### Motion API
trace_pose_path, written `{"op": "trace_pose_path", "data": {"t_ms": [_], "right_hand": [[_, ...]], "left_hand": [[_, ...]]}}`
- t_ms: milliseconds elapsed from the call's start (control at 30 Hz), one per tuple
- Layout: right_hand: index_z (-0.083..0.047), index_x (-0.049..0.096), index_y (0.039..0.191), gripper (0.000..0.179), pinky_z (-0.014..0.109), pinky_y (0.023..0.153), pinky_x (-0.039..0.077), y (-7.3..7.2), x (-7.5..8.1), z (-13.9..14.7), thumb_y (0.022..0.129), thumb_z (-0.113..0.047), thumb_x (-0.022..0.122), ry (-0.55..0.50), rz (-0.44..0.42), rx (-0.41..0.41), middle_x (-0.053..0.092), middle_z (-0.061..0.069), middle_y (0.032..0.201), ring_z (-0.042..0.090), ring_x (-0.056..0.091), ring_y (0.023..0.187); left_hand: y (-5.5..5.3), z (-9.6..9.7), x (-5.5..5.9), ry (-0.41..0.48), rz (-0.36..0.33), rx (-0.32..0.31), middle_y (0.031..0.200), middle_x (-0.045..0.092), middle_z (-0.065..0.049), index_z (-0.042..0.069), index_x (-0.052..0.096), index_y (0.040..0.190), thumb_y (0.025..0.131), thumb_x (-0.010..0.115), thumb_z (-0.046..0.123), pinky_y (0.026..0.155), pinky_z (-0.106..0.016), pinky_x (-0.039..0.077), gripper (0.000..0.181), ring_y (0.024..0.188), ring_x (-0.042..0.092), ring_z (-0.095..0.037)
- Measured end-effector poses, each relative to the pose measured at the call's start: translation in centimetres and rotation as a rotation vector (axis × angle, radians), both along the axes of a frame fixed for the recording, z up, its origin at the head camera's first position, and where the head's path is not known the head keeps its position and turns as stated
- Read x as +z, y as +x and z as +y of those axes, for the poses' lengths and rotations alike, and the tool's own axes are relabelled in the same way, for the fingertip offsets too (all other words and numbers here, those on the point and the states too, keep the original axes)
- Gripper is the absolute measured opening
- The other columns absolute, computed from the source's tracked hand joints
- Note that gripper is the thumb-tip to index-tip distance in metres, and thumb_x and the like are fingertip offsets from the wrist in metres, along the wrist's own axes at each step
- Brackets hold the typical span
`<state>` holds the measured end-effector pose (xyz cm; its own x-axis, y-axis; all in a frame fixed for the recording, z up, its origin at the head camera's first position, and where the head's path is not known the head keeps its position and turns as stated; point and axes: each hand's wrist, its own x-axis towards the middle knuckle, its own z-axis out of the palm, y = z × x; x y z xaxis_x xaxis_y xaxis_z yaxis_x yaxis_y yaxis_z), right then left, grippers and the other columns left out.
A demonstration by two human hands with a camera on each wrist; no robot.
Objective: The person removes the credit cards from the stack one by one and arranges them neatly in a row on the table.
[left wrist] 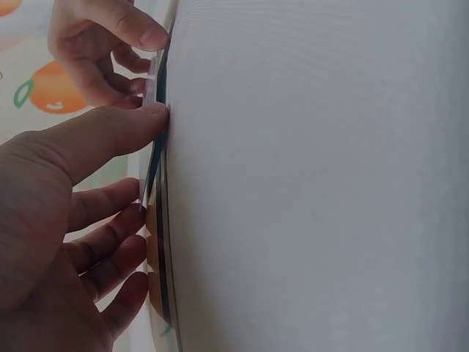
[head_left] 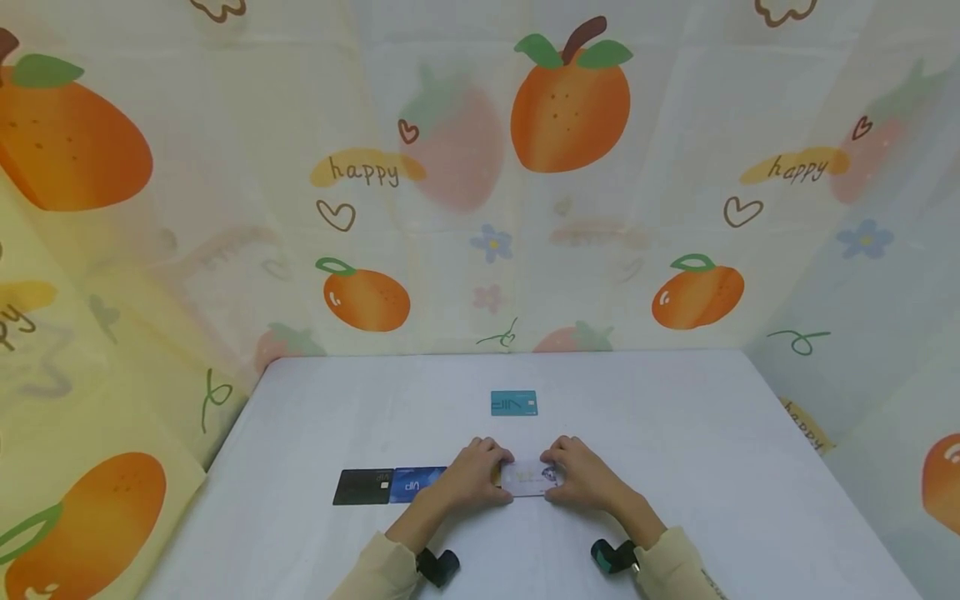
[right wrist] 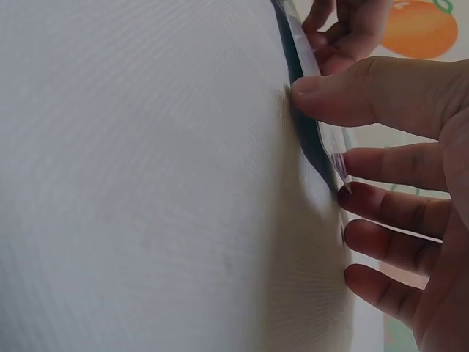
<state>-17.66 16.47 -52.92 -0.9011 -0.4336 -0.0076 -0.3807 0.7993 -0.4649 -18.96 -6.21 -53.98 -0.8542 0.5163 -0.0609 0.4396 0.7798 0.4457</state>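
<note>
A pale lavender-white card (head_left: 527, 478) with a small figure printed at its right end lies between my two hands, close over the table. My left hand (head_left: 471, 477) pinches its left end, thumb on the near edge and fingers on the far edge. At the right end my right hand (head_left: 588, 477) pinches it the same way. Seen edge-on in the right wrist view, the card (right wrist: 333, 158) has a dark shadow beneath it. Left of it run a black card (head_left: 363, 487) and a blue VIP card (head_left: 415, 483) side by side. A yellowish card edge (head_left: 496, 475) shows past my left fingers, mostly hidden.
A teal card (head_left: 513, 403) lies farther back on the white table (head_left: 645, 408), beyond my hands. Fruit-printed cloth (head_left: 450, 275) rises behind the table's back edge and along both sides. Dark wrist cameras (head_left: 438, 567) sit at both sleeves.
</note>
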Motion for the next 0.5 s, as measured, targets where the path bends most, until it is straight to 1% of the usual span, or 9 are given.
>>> {"op": "trace_pose_path", "data": {"t_ms": [367,500], "right_hand": [[-0.008,0.071,0.110,0.045,0.027,0.078,0.044,-0.14,-0.28,-0.02,0.071,-0.024,0.084,-0.004,-0.002,-0.006,0.054,-0.004,0.101,0.011,0.045,0.090],[-0.008,0.070,0.112,0.046,0.027,0.078,0.044,-0.13,-0.18,0.05,0.072,-0.025,0.084,0.008,-0.007,0.006,0.053,-0.004,0.101,0.011,0.044,0.090]], "left_hand": [[-0.06,-0.06,-0.11,0.000,-0.006,-0.006,0.113,0.059,0.000,0.018,0.065,0.122,0.077,0.079,0.039,0.082,-0.026,0.044,0.052,0.096,0.045,-0.011],[0.05,-0.10,0.14,0.009,-0.022,-0.010,0.113,0.059,0.001,0.018,0.066,0.122,0.077,0.079,0.036,0.083,-0.026,0.044,0.050,0.096,0.045,-0.011]]}}
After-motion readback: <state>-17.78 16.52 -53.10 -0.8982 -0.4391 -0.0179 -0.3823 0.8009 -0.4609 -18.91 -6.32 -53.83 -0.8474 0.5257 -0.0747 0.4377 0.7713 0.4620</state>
